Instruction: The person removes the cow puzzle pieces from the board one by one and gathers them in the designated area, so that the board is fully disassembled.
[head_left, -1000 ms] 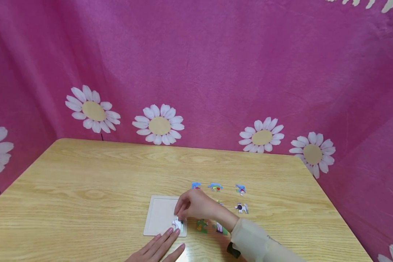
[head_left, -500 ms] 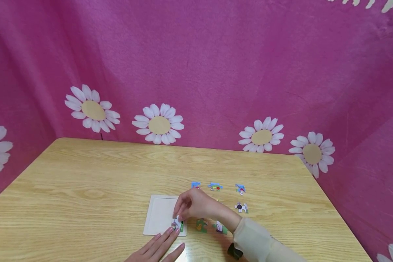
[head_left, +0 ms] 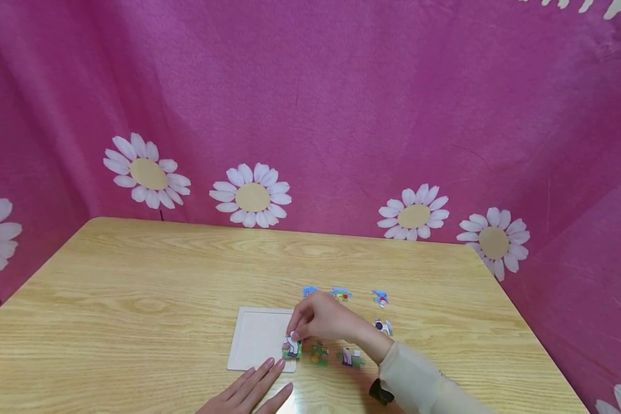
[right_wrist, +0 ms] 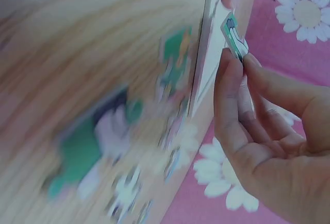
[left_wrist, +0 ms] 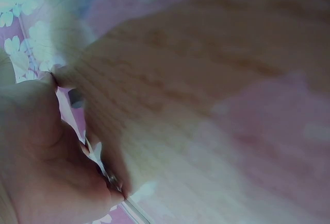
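Note:
My right hand (head_left: 325, 319) pinches a jigsaw piece (head_left: 292, 348) between thumb and fingertips. White and green show on the piece, which is tilted above the lower right corner of a pale square puzzle tray (head_left: 256, 339). In the right wrist view the same piece (right_wrist: 234, 36) stands on edge in the grip, apart from the tray. My left hand (head_left: 248, 392) lies with straight fingers at the tray's front edge, fingertips touching it. The left wrist view is dim and shows mostly the hand's side and the tabletop.
Loose jigsaw pieces lie right of the tray: a green one (head_left: 318, 354), a green and pink one (head_left: 351, 357), a black and white one (head_left: 383, 327). Blue-topped pieces (head_left: 340, 294) lie behind. A pink flowered cloth (head_left: 321, 115) hangs behind the wooden table (head_left: 134, 299).
My right hand has shifted slightly right, lifting and tilting the jigsaw piece from its place in the tray's corner. The left hand has stayed still.

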`<act>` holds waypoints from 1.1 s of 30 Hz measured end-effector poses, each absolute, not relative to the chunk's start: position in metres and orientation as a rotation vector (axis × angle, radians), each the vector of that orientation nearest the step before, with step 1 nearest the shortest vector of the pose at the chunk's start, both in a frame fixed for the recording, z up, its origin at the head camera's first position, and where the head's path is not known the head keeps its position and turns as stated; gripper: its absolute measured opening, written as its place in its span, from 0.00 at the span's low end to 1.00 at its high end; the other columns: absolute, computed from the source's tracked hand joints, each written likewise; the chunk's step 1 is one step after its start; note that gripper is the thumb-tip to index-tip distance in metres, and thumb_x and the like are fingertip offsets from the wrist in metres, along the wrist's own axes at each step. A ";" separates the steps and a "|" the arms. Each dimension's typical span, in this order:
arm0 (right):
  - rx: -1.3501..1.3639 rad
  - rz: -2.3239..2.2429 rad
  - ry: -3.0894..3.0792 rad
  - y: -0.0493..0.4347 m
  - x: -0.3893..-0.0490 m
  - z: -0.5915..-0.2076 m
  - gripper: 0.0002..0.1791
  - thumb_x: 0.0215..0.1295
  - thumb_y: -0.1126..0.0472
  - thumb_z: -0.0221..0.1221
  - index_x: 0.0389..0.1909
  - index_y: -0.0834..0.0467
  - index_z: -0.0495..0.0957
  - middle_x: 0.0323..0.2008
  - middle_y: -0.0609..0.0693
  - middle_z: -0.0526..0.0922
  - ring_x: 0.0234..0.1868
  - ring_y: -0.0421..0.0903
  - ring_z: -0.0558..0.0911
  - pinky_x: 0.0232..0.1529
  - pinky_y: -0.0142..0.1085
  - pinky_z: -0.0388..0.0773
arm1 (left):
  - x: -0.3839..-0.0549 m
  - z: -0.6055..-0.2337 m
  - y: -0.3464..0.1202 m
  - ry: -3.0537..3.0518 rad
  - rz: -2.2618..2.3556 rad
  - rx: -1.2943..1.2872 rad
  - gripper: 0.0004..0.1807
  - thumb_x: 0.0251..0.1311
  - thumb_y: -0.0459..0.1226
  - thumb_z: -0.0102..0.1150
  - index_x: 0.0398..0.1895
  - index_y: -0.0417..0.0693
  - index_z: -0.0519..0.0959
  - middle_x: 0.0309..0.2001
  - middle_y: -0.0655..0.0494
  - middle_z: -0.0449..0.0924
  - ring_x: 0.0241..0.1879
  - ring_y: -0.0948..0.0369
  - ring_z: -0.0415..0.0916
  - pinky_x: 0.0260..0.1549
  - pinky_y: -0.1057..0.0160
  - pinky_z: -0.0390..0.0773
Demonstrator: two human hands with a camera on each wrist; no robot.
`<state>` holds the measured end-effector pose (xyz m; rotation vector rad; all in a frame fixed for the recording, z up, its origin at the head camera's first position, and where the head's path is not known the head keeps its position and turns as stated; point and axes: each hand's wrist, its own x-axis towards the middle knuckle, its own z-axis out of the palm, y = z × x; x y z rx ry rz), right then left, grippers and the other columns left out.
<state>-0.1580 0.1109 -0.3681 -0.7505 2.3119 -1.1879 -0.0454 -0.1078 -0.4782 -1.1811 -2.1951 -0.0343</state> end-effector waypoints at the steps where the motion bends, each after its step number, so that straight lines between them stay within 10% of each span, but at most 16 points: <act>1: -0.746 -1.192 2.316 0.115 -0.159 -0.368 0.03 0.55 0.75 0.67 0.26 0.65 0.85 0.21 0.53 0.85 0.23 0.49 0.84 0.27 0.40 0.82 | -0.045 -0.478 -0.108 -2.198 -0.029 -1.181 0.35 0.71 0.63 0.32 0.70 0.54 0.68 0.70 0.47 0.66 0.68 0.56 0.65 0.71 0.63 0.45; 33: -0.588 -1.060 2.479 0.253 -0.148 -0.375 0.05 0.52 0.74 0.69 0.24 0.64 0.84 0.21 0.48 0.82 0.23 0.37 0.76 0.24 0.30 0.77 | -0.039 -0.475 -0.111 -2.226 -0.022 -1.192 0.38 0.70 0.64 0.35 0.73 0.52 0.62 0.71 0.46 0.63 0.68 0.56 0.63 0.71 0.63 0.42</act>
